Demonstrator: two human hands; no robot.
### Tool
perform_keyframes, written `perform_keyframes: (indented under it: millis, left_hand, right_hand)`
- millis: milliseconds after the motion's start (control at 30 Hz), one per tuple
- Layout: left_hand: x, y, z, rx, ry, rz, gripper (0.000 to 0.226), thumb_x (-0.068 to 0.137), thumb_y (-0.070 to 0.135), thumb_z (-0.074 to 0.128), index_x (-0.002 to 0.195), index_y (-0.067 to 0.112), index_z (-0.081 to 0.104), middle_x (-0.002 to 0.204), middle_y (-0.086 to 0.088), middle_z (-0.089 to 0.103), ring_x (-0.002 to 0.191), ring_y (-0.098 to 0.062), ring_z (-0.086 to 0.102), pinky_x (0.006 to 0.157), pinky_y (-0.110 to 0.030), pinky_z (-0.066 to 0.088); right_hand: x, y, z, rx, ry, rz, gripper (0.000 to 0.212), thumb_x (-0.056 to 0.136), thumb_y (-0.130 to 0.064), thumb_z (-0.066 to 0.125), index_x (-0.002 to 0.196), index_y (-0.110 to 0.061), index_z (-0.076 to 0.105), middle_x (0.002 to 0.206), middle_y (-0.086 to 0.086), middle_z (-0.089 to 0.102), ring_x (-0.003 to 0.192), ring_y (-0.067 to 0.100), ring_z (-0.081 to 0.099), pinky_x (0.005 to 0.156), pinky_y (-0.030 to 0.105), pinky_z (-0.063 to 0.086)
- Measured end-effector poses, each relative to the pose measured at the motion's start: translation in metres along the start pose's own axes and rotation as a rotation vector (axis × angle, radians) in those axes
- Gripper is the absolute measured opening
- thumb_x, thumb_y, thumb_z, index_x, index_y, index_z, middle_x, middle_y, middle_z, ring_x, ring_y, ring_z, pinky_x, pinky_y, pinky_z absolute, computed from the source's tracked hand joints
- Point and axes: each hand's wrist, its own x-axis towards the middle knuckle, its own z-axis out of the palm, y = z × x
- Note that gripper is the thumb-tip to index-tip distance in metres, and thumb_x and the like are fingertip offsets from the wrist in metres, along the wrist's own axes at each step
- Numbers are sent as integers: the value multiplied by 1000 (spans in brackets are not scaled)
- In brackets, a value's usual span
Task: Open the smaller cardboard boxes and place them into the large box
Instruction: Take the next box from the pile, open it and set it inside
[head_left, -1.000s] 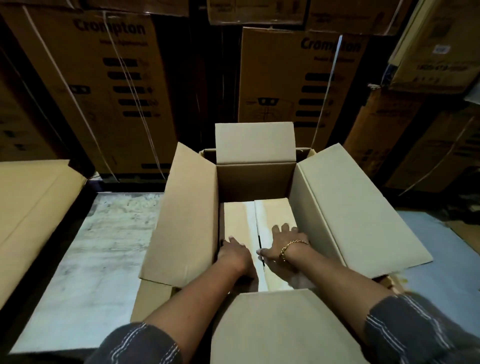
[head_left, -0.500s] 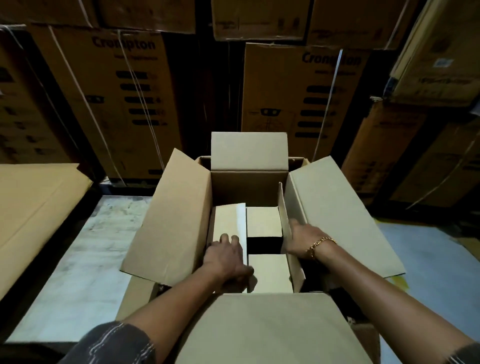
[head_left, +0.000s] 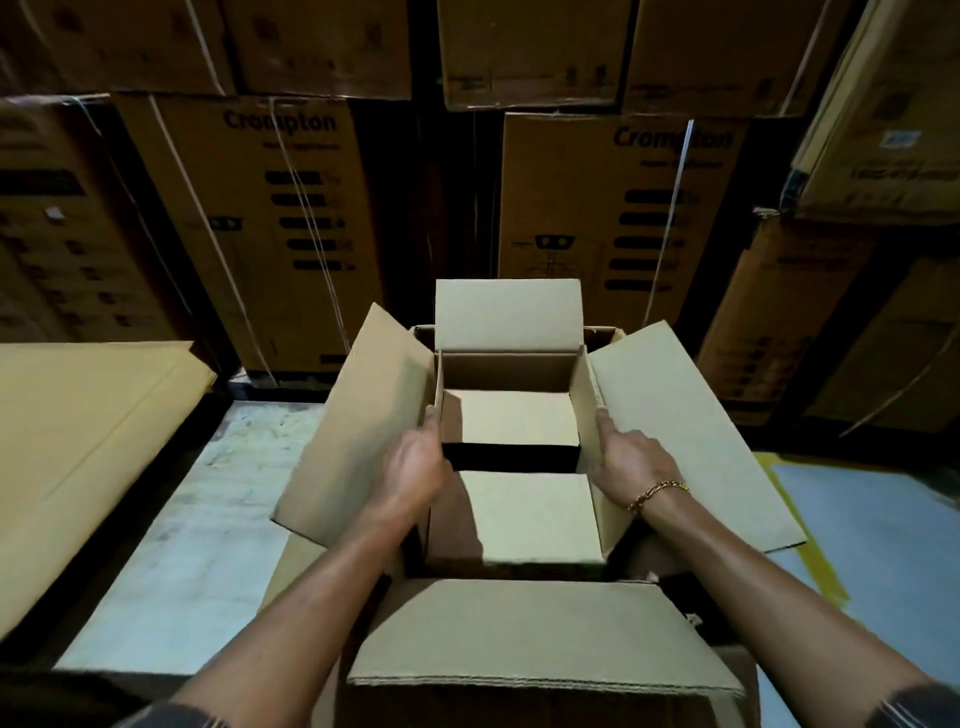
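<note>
The large cardboard box (head_left: 519, 634) stands in front of me with all its flaps spread outward. A smaller cardboard box (head_left: 535, 514) sits inside it. Its two long flaps stand upright against the large box's side walls. Its two short flaps lie folded down, with a dark gap between them. My left hand (head_left: 415, 467) grips the smaller box's left flap at its top edge. My right hand (head_left: 623, 462), with a gold bracelet at the wrist, grips the right flap the same way. The inside of the smaller box is hidden below the short flaps.
Tall strapped printed cartons (head_left: 270, 218) are stacked in a wall right behind the large box. A flat sheet of cardboard (head_left: 78, 431) lies at the left. A pale board (head_left: 197, 519) lies on the floor to the left, and a blue surface with a yellow edge (head_left: 872, 519) to the right.
The smaller box's long flaps were closed under my hands a second ago. My hands have pulled them apart to the sides, uncovering the short flaps.
</note>
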Motion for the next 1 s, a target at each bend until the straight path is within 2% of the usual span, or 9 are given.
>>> perform_keyframes:
  millis: [100,233,300,500,600,700,833,900,1000]
  left_hand:
    - [-3,2,1,111,-59,38,71,101,7,49,161,12,10,104,-6,60,88,-19,61,71,-30,50]
    - [-5,-9,6,417,0,156,63,95,9,56,153,7,32,129,-11,58,115,-28,54,89,-38,49]
    - [-5,-19,4,510,34,181,57,92,19,60,146,10,44,130,-11,55,115,-29,49,92,-39,46]
    - [-8,-36,10,534,74,204,58,85,22,61,142,11,53,120,-10,58,105,-29,53,83,-41,43]
    - [-12,-36,10,534,60,216,59,83,28,62,139,11,55,121,-10,60,106,-29,53,84,-42,42]
    - [-22,-41,12,504,56,223,56,83,32,60,135,12,61,124,-7,62,110,-28,54,88,-43,44]
    - [-28,-44,12,359,115,212,50,95,45,48,132,15,64,130,-2,64,120,-24,54,98,-43,42]
    - [-29,-43,12,323,122,206,52,98,46,41,135,16,62,134,0,62,125,-23,52,101,-43,40]
    - [-34,-42,13,329,111,208,58,91,47,38,132,16,64,131,0,65,122,-23,54,98,-43,42]
  right_hand:
    - [3,-1,7,-36,-45,2,74,91,-23,51,157,-18,19,121,18,62,109,38,62,81,40,50]
    - [11,-3,11,-386,76,-70,48,86,-19,55,133,-13,50,132,8,48,118,29,48,87,38,49]
    - [18,-12,11,-563,88,-191,40,90,-17,52,130,-13,56,137,7,44,124,27,43,95,35,43]
    - [24,-60,47,-866,-260,-331,32,103,-20,41,124,-16,65,128,5,66,122,25,58,117,45,25]
    - [26,-67,55,-824,-379,-219,40,95,-33,54,133,-22,60,136,-1,62,125,24,58,101,40,42]
    - [28,-61,51,-694,-418,-179,45,89,-34,51,133,-24,57,137,0,60,125,28,57,102,53,36]
    - [30,-45,48,-303,-424,-181,44,90,-43,42,121,-22,64,129,7,65,118,29,60,94,40,43]
    - [30,-38,55,-309,-421,-184,52,89,-51,40,127,-21,58,133,8,61,121,31,57,97,39,46]
    - [25,-33,74,-321,-462,-164,63,89,-62,33,135,-21,49,142,10,53,131,34,47,108,47,33]
